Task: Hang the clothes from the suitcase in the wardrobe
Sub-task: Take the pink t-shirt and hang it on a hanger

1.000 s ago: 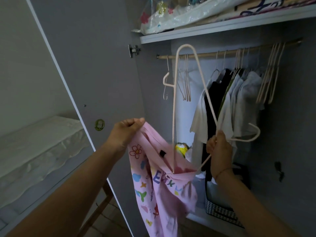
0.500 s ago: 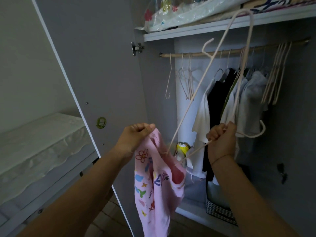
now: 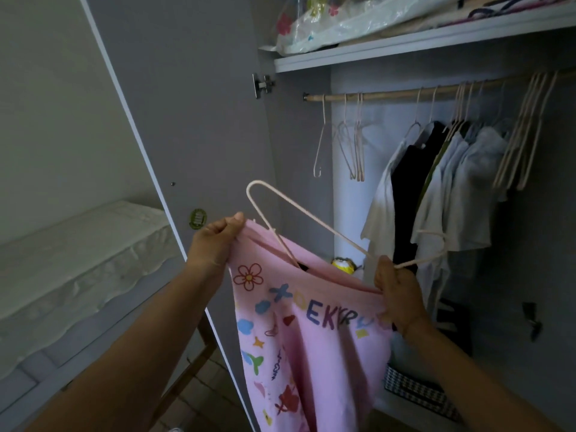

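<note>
A pink garment (image 3: 305,338) printed with flowers and letters hangs between my hands in front of the open wardrobe. My left hand (image 3: 215,241) pinches its top edge at the left. My right hand (image 3: 397,291) grips the other end of that edge together with a cream hanger (image 3: 299,210). One arm of the hanger dips into the garment's opening, and its looped end sticks up to the left. The wooden rail (image 3: 389,95) runs across above, behind both hands.
Several empty hangers (image 3: 352,145) and hung shirts (image 3: 448,188) fill the rail. The open grey door (image 3: 193,120) stands left. A shelf (image 3: 405,49) above holds bagged items. A checked basket (image 3: 417,394) sits on the wardrobe floor. A mattress (image 3: 71,263) lies far left.
The hanger has swung down from pointing up toward the shelf to lying low and leftward, with one arm inside the garment. My right hand now also grips the garment's edge, spreading it wide.
</note>
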Demonstrator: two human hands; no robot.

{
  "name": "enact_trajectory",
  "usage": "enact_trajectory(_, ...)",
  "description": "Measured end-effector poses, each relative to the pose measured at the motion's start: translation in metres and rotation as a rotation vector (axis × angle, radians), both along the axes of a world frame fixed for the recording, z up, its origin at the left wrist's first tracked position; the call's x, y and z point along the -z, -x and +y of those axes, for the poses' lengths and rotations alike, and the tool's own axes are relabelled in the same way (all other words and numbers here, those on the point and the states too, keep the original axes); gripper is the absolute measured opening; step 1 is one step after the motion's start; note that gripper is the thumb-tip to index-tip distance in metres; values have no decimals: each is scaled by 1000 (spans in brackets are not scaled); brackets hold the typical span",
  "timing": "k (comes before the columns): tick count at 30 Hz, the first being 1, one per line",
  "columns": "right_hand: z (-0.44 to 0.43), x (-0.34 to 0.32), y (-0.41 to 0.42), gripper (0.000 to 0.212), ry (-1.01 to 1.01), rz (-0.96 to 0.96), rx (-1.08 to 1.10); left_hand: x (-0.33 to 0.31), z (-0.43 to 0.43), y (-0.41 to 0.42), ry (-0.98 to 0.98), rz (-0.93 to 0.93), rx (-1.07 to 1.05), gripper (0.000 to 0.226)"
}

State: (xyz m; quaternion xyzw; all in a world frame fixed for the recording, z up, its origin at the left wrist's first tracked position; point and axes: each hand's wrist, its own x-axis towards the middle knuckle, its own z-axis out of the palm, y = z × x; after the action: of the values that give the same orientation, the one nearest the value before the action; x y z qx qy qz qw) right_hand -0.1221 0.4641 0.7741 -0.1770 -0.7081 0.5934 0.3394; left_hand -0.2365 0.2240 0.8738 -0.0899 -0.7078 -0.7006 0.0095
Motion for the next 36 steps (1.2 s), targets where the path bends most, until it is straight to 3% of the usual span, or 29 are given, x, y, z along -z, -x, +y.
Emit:
enact_trajectory(4,8,-18,-13,47,-100,-117,-61,13,-6,2,27,-38,-174,25)
enact_trajectory(8,5,-20,-16,51,-39,-4,17,16,-5,3,-42,-95,-216,24)
enact_trajectory(14,3,-13,-19,44,-162,-120,-16,15,-4,0,-96,-90,-128,24)
enact_trajectory(26,4,-32,-17,56,-311,-206,-17,8,-14,4,-205,-3,-38,28)
enact_trajectory(33,6,-51,-14,56,-447,-282,-56,3,-19,4,-196,-15,-152,15)
enact_trajectory(36,5,-49,-11,52,-567,-364,-132,-1,-22,-2,-121,67,-195,16)
